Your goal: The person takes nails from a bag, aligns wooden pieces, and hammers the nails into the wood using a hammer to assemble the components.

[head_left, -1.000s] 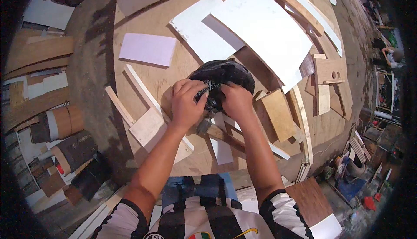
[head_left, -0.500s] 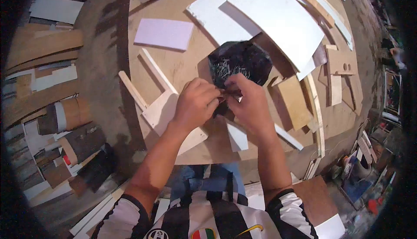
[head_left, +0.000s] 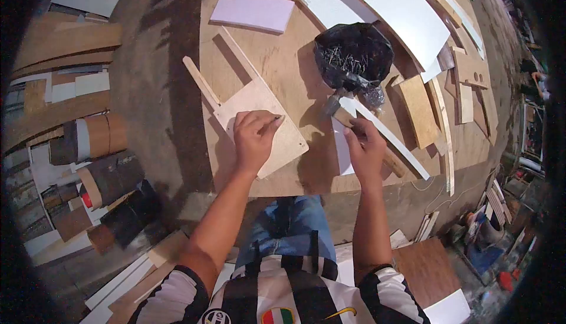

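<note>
Currently, a small nail-like piece [head_left: 278, 118] is pinched in the left hand [head_left: 253, 137] over the pale board [head_left: 284, 146]. The hammer [head_left: 343, 116], laid near the black bag [head_left: 377, 47], is partly covered by the half-curled right hand [head_left: 367, 147]; whether it is gripped cannot be told.

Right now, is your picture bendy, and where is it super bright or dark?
Head view: yes, the lilac board looks bowed; head view: the big white board looks brightest, the black bag shades the table to its left, and the corners go black.
</note>
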`<state>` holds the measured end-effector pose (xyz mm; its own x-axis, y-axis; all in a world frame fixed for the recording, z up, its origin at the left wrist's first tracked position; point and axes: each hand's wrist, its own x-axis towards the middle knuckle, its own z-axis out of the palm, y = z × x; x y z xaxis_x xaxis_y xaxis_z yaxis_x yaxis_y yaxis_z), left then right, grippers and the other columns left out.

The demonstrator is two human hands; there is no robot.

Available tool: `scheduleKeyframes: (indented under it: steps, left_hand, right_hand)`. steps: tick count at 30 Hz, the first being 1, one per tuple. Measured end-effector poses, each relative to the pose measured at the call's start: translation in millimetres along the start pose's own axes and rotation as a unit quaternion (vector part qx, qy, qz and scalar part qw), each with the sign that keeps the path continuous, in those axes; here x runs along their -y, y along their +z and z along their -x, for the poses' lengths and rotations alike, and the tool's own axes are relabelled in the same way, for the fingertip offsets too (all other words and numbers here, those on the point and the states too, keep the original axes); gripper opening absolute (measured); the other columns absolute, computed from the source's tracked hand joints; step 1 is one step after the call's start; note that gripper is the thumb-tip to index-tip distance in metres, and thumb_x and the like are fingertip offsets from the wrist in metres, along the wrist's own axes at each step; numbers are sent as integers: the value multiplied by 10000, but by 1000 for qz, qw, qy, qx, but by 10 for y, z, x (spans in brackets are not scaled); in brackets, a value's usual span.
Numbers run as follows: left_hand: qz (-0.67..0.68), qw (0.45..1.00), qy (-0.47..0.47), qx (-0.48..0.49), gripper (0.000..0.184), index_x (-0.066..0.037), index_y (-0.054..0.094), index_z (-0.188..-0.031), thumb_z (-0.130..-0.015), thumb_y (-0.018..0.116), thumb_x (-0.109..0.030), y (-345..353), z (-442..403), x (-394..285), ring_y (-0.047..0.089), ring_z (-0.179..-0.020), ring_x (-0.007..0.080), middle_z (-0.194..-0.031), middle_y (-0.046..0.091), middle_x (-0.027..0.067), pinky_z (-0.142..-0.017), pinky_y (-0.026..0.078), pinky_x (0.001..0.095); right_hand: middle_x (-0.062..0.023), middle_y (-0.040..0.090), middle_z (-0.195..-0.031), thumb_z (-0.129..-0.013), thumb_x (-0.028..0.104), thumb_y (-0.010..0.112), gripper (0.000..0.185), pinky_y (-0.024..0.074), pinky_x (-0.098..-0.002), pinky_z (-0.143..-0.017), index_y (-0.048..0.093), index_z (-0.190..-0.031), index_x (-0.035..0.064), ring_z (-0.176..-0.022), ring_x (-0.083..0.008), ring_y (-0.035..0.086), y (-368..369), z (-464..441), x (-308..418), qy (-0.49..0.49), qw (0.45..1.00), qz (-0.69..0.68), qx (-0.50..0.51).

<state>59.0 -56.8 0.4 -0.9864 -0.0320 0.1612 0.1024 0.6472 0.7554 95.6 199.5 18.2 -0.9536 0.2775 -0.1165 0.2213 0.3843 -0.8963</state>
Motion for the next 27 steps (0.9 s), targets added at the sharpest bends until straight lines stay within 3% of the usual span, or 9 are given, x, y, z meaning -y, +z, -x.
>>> scheduleKeyframes:
  steps: [1, 3, 5, 7, 10, 13, 27]
  left_hand:
    - [-24, 1000, 6, -16, 131, -77, 800, -888, -827, 828, -191, 8, 23, 11, 623, -933, 233, -894, 749, 51, -875, 479, 361]
    - [-35, 999, 21, -29, 134, -78, 801, -885, -825, 829, -195, 38, 48, 46, 618, -920, 227, -893, 750, 48, -868, 474, 361]
    - [-45, 997, 38, -41, 137, -79, 801, -881, -822, 831, -199, 67, 57, 74, 612, -907, 220, -892, 752, 45, -862, 470, 360]
    - [-73, 995, 45, -41, 129, -86, 804, -870, -814, 838, -197, 88, 59, 93, 611, -908, 222, -884, 754, 39, -861, 467, 362]
    - [-40, 998, 16, -51, 120, -126, 808, -852, -827, 825, -242, 147, 65, 166, 582, -925, 193, -866, 742, -26, -899, 400, 381]
    - [-24, 998, 11, -56, 128, -125, 808, -848, -825, 827, -250, 174, 58, 190, 585, -920, 195, -871, 752, -24, -893, 403, 376]
    - [-26, 996, 12, -85, 134, -149, 824, -873, -824, 829, -274, 211, 12, 185, 602, -873, 177, -877, 773, -34, -870, 417, 361]
  right_hand:
    - [-167, 734, -974, -880, 92, 749, 265, 562, -359, -802, 678, -1119, 4, -899, -271, 727, -34, 56, -60, -1, 1000, -1, -1]
    - [-111, 738, -965, -905, 79, 749, 226, 560, -303, -773, 701, -1109, -8, -852, -142, 691, -105, 148, -166, -33, 996, 67, -40]
    - [-121, 737, -973, -900, 81, 748, 213, 565, -315, -775, 707, -1091, -2, -860, -180, 710, -161, 207, -225, -38, 991, 113, -53]
    - [-126, 729, -970, -886, 102, 754, 212, 550, -367, -805, 706, -1073, 14, -888, -251, 695, -205, 226, -190, -116, 970, 198, -84]
    - [-124, 718, -982, -867, 125, 763, 218, 515, -421, -837, 702, -1055, 35, -935, -320, 652, -231, 227, -159, -128, 953, 260, -84]
    - [-129, 696, -998, -834, 130, 757, 232, 489, -482, -867, 687, -1041, 50, -992, -373, 619, -197, 226, -216, -124, 956, 250, -95]
    - [-149, 676, -1020, -830, 159, 773, 240, 488, -502, -854, 696, -1039, 69, -990, -394, 604, -175, 206, -247, -116, 954, 262, -89]
